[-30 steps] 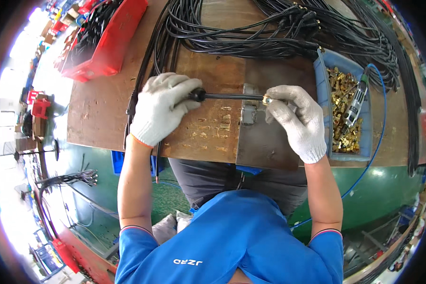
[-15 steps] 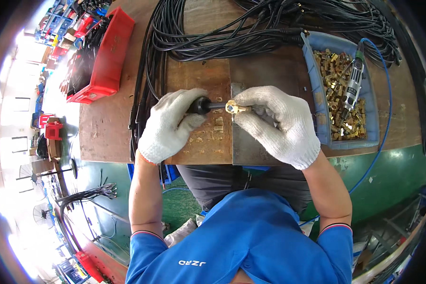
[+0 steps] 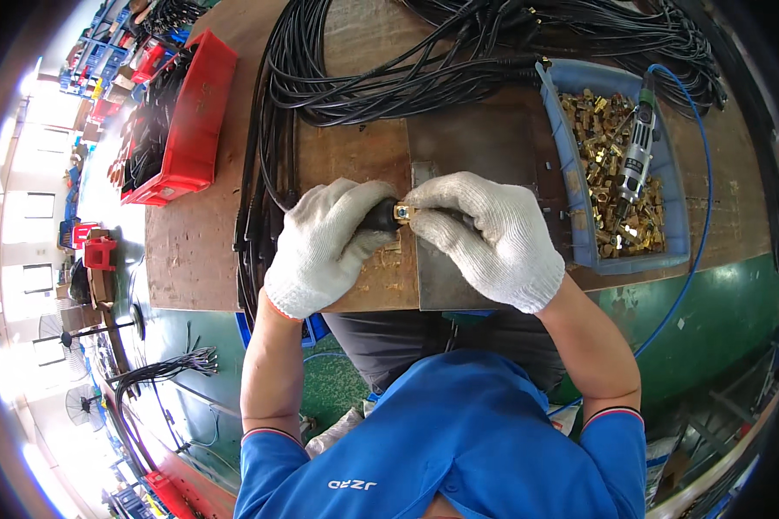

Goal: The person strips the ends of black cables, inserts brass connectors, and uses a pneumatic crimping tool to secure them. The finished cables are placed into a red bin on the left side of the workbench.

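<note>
Both my hands wear white knit gloves and meet above the middle of the workbench. My left hand (image 3: 317, 246) is wrapped round a black cable end with a thick sleeve (image 3: 379, 218). Thumb and fingers of my right hand (image 3: 496, 244) pinch a small brass fitting (image 3: 402, 214), which shows a hole in its face. The fitting sits right against the black sleeve, and my fingertips cover part of both. Whether the fitting is fixed to the cable I cannot tell.
Coiled black cables (image 3: 346, 91) lie across the back. A blue bin (image 3: 587, 253) of brass fittings stands at the right, with a silver air tool (image 3: 637, 164) and its blue hose (image 3: 708, 186). At the left is a red crate (image 3: 201, 121) of black parts.
The grey shaft that showed between the sleeve and the fitting is no longer visible. My right hand has moved left and the fitting now touches the sleeve.
</note>
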A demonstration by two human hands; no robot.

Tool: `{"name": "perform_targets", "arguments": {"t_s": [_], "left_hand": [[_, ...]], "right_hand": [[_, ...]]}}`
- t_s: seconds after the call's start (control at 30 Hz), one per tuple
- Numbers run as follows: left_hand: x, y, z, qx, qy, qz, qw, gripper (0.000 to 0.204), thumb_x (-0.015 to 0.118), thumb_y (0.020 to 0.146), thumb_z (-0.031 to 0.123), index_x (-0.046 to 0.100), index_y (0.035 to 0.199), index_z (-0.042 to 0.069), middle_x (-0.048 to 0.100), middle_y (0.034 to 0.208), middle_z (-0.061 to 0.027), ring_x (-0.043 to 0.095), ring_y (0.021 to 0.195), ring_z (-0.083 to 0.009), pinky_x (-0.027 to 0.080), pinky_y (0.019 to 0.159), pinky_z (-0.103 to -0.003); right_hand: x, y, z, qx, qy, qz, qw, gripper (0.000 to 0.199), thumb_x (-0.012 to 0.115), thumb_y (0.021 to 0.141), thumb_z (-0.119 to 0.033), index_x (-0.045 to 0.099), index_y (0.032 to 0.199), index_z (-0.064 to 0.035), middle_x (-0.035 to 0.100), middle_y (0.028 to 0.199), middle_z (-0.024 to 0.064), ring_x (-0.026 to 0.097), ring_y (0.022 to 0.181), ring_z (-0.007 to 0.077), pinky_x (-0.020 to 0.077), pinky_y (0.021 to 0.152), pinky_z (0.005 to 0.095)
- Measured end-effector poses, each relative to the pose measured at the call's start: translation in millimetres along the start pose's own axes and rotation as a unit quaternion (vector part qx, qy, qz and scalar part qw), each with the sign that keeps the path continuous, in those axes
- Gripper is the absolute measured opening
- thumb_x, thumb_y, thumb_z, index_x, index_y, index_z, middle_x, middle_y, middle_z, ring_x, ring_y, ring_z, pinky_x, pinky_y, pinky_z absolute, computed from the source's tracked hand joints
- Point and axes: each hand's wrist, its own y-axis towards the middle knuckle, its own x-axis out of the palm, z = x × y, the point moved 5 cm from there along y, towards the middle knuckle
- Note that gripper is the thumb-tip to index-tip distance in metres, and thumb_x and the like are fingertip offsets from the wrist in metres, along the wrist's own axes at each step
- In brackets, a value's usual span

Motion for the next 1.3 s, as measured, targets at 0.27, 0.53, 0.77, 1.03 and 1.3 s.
{"name": "perform_targets", "arguments": {"t_s": [0.27, 0.53, 0.77, 1.03, 1.3], "left_hand": [[6.5, -4.8, 0.6, -0.003, 0.038, 0.001, 0.999, 0.044, 0.079, 0.082, 0.017, 0.07, 0.123, 0.004, 0.071, 0.104, -0.0167, 0.069, 0.095, -0.041, 0.055, 0.087, -0.048], [15.5, -7.5, -4.7, -0.06, 0.001, -0.064, 0.996, 0.046, 0.079, 0.082, 0.015, 0.068, 0.126, 0.004, 0.071, 0.105, -0.0182, 0.069, 0.099, -0.0426, 0.054, 0.087, -0.049], [23.4, -8.0, 7.7, -0.018, 0.126, -0.03, 0.991, 0.045, 0.079, 0.083, 0.012, 0.067, 0.126, 0.004, 0.069, 0.098, -0.0164, 0.068, 0.09, -0.0398, 0.053, 0.081, -0.05], [25.3, 12.8, 1.4, -0.01, 0.151, -0.079, 0.985, 0.073, 0.079, 0.08, 0.007, 0.055, 0.148, 0.002, 0.071, 0.102, -0.0165, 0.07, 0.091, -0.0364, 0.055, 0.082, -0.048], [3.9, 14.9, 7.0, 0.068, 0.132, 0.184, 0.972, 0.046, 0.084, 0.088, 0.021, 0.072, 0.128, 0.002, 0.074, 0.107, -0.0132, 0.07, 0.095, -0.0291, 0.056, 0.09, -0.04]], "right_hand": [[6.0, -6.5, 13.8, 0.145, 0.114, -0.002, 0.983, 0.015, 0.073, 0.103, -0.006, 0.074, 0.114, 0.0046, 0.077, 0.094, 0.0104, 0.069, 0.088, 0.0087, 0.0577, 0.076, 0.0281], [5.5, -6.0, 12.9, -0.071, -0.08, 0.016, 0.994, 0.01, 0.073, 0.101, -0.008, 0.072, 0.111, -0.004, 0.077, 0.097, 0.0176, 0.077, 0.083, 0.0323, 0.0595, 0.072, 0.0374], [4.9, -4.0, 20.7, 0.0, -0.043, 0.006, 0.999, 0.014, 0.075, 0.099, -0.002, 0.075, 0.113, 0.0005, 0.081, 0.105, 0.0137, 0.078, 0.091, 0.0167, 0.0595, 0.079, 0.0294], [13.9, 1.3, 46.8, 0.018, -0.018, 0.057, 0.998, 0.021, 0.071, 0.104, -0.016, 0.068, 0.118, -0.0007, 0.077, 0.098, 0.0209, 0.079, 0.087, 0.0326, 0.0597, 0.076, 0.0389], [15.8, 44.9, 67.8, 0.174, 0.23, 0.175, 0.941, 0.029, 0.068, 0.105, -0.028, 0.068, 0.113, -0.0004, 0.073, 0.087, 0.0091, 0.066, 0.066, 0.0144, 0.0521, 0.059, 0.0304]]}}
